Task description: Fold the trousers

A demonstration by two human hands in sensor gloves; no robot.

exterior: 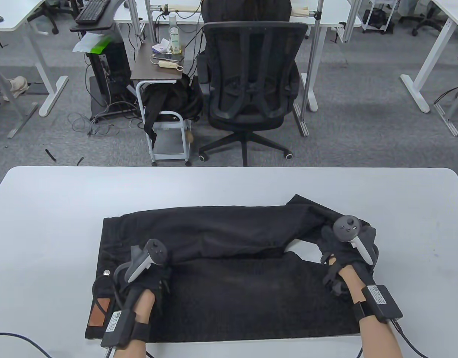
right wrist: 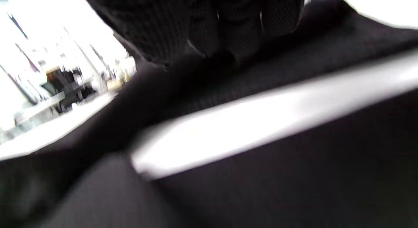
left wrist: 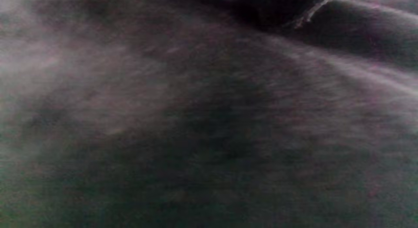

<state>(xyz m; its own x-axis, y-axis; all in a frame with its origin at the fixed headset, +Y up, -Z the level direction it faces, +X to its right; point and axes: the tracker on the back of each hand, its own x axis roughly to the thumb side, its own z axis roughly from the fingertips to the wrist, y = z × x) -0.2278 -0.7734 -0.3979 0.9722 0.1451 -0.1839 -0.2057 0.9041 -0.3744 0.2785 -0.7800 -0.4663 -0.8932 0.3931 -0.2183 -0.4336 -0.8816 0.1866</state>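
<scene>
Black trousers (exterior: pixel 229 276) lie across the white table (exterior: pixel 65 209), waistband with a brown leather patch (exterior: pixel 98 312) at the left, legs running right. The far leg (exterior: pixel 221 227) bends at the right end. My left hand (exterior: pixel 147 268) rests on the trousers near the waist; the left wrist view shows only blurred dark cloth (left wrist: pixel 209 123). My right hand (exterior: pixel 344 246) is on the far leg's end at the right; the right wrist view shows its gloved fingers (right wrist: pixel 222 28) curled onto the black cloth (right wrist: pixel 294 175), with a strip of white table between the two legs.
A black office chair (exterior: pixel 251 85) stands beyond the table's far edge, and a small cart (exterior: pixel 165 112) with bottles and clutter is to its left. Cables trail off the table's near edge by both wrists.
</scene>
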